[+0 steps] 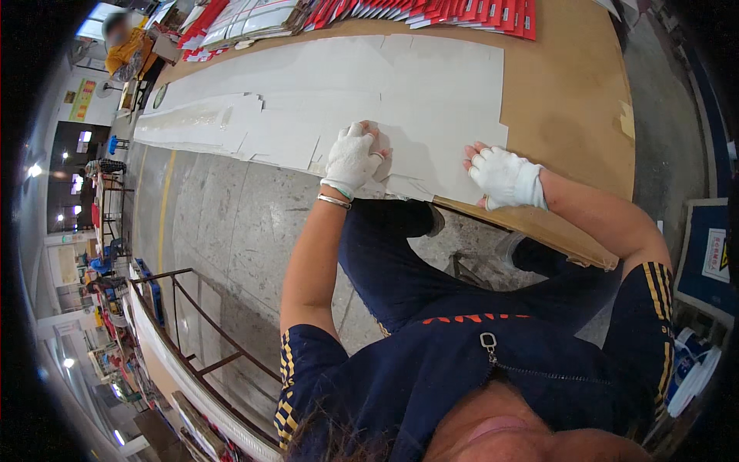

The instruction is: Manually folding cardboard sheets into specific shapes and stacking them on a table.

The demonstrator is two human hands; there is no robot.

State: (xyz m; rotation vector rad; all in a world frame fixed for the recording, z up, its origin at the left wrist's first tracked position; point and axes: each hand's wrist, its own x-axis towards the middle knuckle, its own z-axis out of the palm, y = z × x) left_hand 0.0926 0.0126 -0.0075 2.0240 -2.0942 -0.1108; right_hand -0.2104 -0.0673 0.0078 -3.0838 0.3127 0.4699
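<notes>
Left hand (pixel 352 158) and right hand (pixel 504 175), both gloved, press flat with fingers spread on white cardboard sheet (pixel 431 115) at table (pixel 570 100) near edge.

At the far end of your brown wooden table (pixel 573 92) lies a row of red and white flat folders (pixel 462 14). A person in a yellow top (pixel 123 50) sits far off. A brown metal rail (pixel 204 323) stands on the grey floor (pixel 231 223).

Red and white flat packages (pixel 369 14) lay along the table's far edge. A white sign (pixel 715 255) stood far right.
</notes>
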